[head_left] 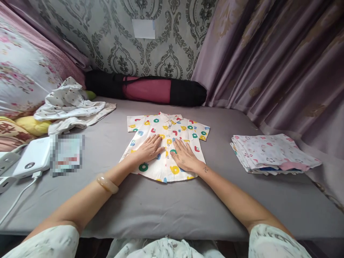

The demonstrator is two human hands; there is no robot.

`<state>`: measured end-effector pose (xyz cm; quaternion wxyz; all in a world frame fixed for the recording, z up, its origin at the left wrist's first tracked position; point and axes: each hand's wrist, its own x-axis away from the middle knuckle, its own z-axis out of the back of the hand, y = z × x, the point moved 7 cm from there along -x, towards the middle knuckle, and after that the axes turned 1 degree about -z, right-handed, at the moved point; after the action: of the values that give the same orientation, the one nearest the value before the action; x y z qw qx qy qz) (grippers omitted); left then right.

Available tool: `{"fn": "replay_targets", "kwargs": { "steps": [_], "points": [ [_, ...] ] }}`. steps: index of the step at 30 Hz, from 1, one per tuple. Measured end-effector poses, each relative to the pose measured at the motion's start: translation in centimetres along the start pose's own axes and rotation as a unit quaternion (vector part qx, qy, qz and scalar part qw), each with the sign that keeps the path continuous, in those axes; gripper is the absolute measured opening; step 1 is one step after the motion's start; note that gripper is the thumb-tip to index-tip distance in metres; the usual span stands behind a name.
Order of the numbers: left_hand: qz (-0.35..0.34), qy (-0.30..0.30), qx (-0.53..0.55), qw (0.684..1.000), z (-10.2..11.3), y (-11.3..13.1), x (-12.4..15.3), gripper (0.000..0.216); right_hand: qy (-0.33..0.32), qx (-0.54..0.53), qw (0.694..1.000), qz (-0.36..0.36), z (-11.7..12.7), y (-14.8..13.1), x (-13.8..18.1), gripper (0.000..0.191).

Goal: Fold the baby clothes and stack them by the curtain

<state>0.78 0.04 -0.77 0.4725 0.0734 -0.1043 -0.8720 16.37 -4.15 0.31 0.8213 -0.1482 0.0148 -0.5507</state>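
Observation:
A small white short-sleeved shirt (pixel 176 120) with colourful letter-like prints lies spread out, front up, on the grey bed sheet (pixel 166 208). Its collar points away from me and both sleeves are spread to the sides. My left hand (pixel 149 147) lies flat on the left half of the shirt, fingers stretched out. On the right half rests my right hand (pixel 184 154), also flat with fingers extended. The buttoned front runs between the two hands. Neither hand grips anything. Parts of the shirt under the palms are hidden.
Folded printed clothes (pixel 276 152) are stacked at the right. Rumpled white clothes (pixel 72 104) lie at the left. A white power bank (pixel 33 156) with cables and a blurred-out item (pixel 67 154) sit nearer. A black and maroon bag (pixel 146 87) lies along the wall beside purple curtains (pixel 242 53).

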Motion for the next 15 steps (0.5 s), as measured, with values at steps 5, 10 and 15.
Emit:
{"fn": "replay_targets", "kwargs": {
  "steps": [5, 10, 15],
  "points": [
    [0.04, 0.012, -0.018, 0.999, 0.1, -3.2, -1.8, 0.065, 0.01, 0.006, 1.0, -0.027, 0.6, 2.0, -2.4, 0.074],
    [0.085, 0.017, -0.032, 0.996, 0.7, -5.7, -3.7, 0.062, 0.014, 0.003, 0.998, -0.059, 1.3, 3.6, -4.7, 0.074],
    [0.116, 0.018, -0.059, 0.991, 1.0, -7.4, -5.8, 0.063, 0.021, -0.001, 0.996, -0.089, 2.0, 5.4, -7.1, 0.074]
  ]
}}
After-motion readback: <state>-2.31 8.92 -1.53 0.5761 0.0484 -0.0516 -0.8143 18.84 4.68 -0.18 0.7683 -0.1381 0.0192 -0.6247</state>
